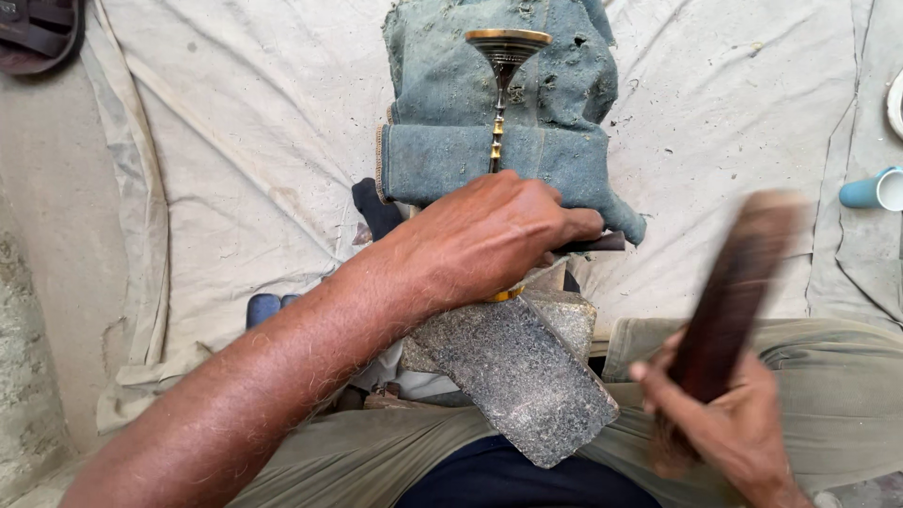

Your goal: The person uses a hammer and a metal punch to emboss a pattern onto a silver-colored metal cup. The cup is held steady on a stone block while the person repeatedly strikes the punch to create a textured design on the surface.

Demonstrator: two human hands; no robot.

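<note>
My left hand (494, 235) is closed over the near end of a slim metal piece (499, 103) with a flared brass-rimmed cup at its far end; it also pinches a dark thin tool (602, 243) that sticks out to the right. The metal piece lies on a folded blue denim cloth (451, 160). Under my left hand sits a rough grey stone block (517, 376), resting between my legs. My right hand (729, 428) grips a dark wooden stick (734, 292), blurred with motion, raised at the right.
A pale canvas sheet (235, 141) covers the ground. A teal cup (870, 190) lies at the right edge, with a white rim (895, 103) above it. Dark sandals (38, 33) sit at the top left. Small blue objects (265, 307) lie beside my left forearm.
</note>
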